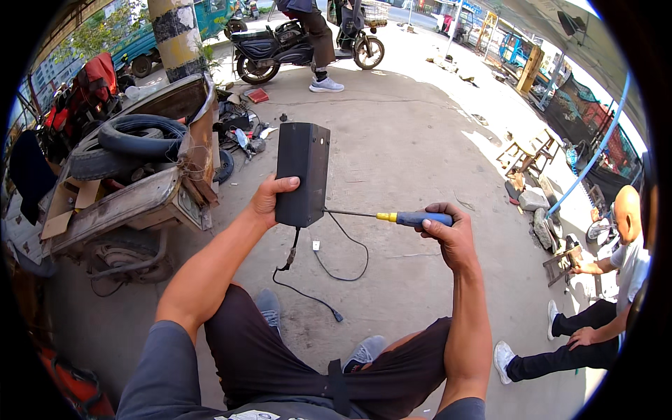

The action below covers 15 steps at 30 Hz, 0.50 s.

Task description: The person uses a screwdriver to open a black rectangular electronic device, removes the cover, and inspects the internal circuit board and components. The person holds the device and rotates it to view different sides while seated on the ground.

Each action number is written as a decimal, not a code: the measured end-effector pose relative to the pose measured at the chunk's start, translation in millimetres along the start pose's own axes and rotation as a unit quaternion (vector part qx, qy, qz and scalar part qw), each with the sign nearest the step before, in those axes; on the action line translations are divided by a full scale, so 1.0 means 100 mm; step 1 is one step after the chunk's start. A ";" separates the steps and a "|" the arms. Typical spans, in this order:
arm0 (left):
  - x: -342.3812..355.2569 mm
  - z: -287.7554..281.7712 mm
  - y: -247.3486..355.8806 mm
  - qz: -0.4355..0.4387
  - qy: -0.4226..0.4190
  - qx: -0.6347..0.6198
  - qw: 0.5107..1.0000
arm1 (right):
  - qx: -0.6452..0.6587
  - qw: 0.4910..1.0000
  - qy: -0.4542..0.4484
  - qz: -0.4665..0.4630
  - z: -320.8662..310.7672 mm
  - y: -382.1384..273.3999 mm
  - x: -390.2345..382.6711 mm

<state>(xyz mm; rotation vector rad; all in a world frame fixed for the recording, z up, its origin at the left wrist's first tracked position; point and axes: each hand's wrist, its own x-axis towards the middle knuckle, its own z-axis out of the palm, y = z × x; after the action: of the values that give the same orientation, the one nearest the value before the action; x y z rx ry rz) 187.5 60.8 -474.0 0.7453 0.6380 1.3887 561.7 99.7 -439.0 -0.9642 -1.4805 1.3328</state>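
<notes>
Black rect. box (pixel 302 173) — cables dangling

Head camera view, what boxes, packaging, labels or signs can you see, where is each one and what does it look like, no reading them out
Black box: upright in the left hand, tall, plain, no label showing; right hand holds a screwdriver against it.
Flattened cardboard: left, on the old cart beside tyres, brown.
Small red flat pack: on the ground near the scooter.
Blue sign: far top, too small to make out.
</notes>
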 end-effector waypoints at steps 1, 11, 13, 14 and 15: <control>-0.01 0.00 -0.01 -0.003 0.002 -0.010 1.000 | 0.017 1.000 -0.001 0.017 0.00 -0.01 0.02; -0.07 -0.15 -0.02 -0.026 0.007 -0.080 0.996 | -0.024 0.993 -0.060 0.096 -0.04 -0.06 -0.03; -0.07 -0.19 -0.02 -0.035 -0.001 -0.081 0.996 | -0.055 0.993 -0.071 0.073 -0.04 0.01 -0.06; -0.05 -0.16 -0.05 -0.039 -0.002 -0.085 0.996 | -0.046 0.995 -0.063 0.063 -0.09 0.07 -0.09; -0.05 -0.13 -0.05 -0.040 -0.003 -0.086 0.995 | -0.041 0.996 -0.059 0.055 -0.11 0.11 -0.11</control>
<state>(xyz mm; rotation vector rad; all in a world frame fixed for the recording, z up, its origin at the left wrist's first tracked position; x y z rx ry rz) 180.6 57.1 -486.3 0.5798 0.5299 1.3488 574.7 94.0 -451.2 -1.0477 -1.6014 1.4377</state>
